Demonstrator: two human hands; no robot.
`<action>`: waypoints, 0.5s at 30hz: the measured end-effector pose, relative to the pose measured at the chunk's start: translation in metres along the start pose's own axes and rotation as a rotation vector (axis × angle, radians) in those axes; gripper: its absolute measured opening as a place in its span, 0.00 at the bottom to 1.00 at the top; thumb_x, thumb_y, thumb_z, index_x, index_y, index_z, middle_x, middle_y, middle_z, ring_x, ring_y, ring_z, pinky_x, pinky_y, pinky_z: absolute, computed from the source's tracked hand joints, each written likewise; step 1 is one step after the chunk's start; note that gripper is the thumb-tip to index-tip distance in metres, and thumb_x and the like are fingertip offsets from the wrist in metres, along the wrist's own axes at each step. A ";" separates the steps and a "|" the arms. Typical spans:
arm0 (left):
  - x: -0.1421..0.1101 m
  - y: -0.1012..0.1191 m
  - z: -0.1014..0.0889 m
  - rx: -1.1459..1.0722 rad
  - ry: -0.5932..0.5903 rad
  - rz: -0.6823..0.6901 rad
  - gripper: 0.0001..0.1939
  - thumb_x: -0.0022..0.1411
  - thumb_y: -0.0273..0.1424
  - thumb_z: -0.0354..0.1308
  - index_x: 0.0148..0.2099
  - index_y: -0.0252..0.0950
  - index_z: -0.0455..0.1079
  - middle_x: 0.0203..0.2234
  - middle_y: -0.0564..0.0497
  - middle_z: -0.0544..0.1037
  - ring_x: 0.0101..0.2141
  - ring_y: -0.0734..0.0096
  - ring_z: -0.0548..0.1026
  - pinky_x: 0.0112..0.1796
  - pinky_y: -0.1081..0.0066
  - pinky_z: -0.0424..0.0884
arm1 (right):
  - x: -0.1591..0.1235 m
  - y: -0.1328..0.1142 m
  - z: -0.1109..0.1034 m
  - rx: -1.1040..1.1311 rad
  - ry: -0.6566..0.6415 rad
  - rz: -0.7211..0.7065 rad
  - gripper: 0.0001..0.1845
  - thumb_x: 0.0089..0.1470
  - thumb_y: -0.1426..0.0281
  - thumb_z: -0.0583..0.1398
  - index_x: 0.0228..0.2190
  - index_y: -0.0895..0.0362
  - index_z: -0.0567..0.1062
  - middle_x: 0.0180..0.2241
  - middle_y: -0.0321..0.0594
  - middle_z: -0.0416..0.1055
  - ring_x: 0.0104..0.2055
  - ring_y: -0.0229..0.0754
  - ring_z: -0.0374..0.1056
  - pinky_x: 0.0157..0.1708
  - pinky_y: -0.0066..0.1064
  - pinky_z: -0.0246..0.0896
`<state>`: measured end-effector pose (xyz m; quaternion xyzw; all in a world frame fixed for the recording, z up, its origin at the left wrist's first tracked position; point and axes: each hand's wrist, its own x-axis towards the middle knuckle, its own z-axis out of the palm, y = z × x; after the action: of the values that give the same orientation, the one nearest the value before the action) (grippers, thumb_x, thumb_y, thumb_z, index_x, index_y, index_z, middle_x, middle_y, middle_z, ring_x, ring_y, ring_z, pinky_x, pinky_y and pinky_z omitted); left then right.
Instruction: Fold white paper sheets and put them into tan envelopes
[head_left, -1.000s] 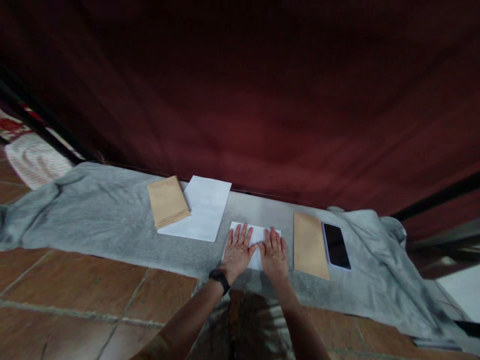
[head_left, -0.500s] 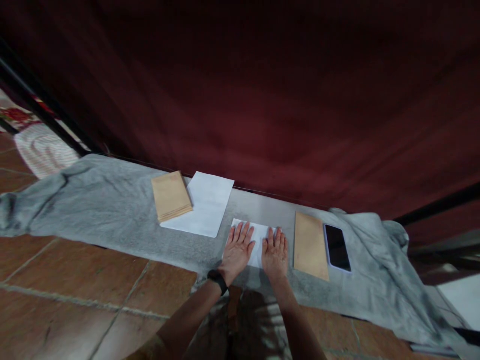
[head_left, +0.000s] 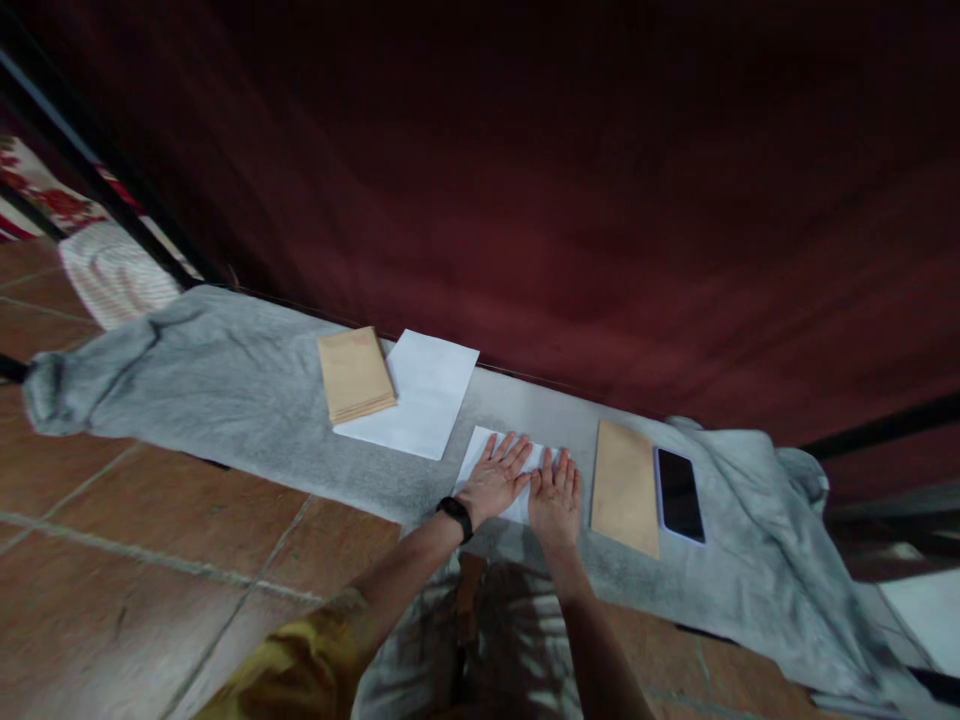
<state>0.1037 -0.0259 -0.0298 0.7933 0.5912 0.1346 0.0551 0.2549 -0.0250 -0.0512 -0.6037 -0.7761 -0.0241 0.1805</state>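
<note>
A small white sheet of paper (head_left: 471, 453), apparently folded, lies on the grey cloth in front of me. My left hand (head_left: 496, 482) rests flat on its middle, fingers spread, a black band on the wrist. Beside it my right hand (head_left: 556, 497) lies flat over the paper's right part, its fingers stretched out. The two hands nearly meet at the thumbs, and they hide much of the sheet. Just right of my right hand is a single brown envelope (head_left: 625, 488). A phone (head_left: 680, 497) with a dark screen and pale purple edge lies beside that envelope.
To the left, a stack of brown envelopes (head_left: 355, 373) overlaps a larger white sheet (head_left: 433, 395). Everything lies on a long grey cloth (head_left: 247, 390) above a tiled floor (head_left: 187, 520). A dark red curtain-like fabric (head_left: 510, 250) rises behind, with dark bars at both sides.
My left hand has slid right across the paper, closer to my right hand, which stays pressed down. The view has shifted slightly, and a yellow sleeve now shows on my left arm.
</note>
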 end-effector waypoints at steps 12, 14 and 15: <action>-0.028 0.003 -0.012 -0.011 -0.041 0.103 0.28 0.74 0.42 0.42 0.71 0.38 0.53 0.70 0.48 0.55 0.70 0.64 0.47 0.67 0.54 0.38 | -0.002 0.004 0.002 -0.035 0.001 -0.017 0.29 0.69 0.66 0.44 0.67 0.63 0.56 0.69 0.60 0.47 0.70 0.58 0.49 0.65 0.54 0.45; -0.032 0.004 -0.013 -0.019 -0.044 0.114 0.28 0.73 0.42 0.42 0.71 0.38 0.53 0.70 0.48 0.55 0.70 0.64 0.48 0.67 0.54 0.39 | -0.002 0.004 0.001 -0.036 -0.006 -0.019 0.30 0.69 0.65 0.44 0.67 0.63 0.57 0.69 0.60 0.46 0.70 0.59 0.49 0.65 0.54 0.46; -0.035 0.005 -0.013 -0.022 -0.045 0.121 0.28 0.73 0.42 0.43 0.71 0.38 0.53 0.70 0.48 0.55 0.70 0.64 0.48 0.67 0.54 0.38 | -0.002 0.004 0.000 -0.035 -0.005 -0.019 0.30 0.69 0.65 0.44 0.67 0.63 0.57 0.69 0.60 0.46 0.70 0.59 0.49 0.65 0.54 0.46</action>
<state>0.0951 -0.0615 -0.0218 0.8296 0.5395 0.1263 0.0688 0.2587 -0.0255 -0.0529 -0.5993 -0.7818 -0.0382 0.1677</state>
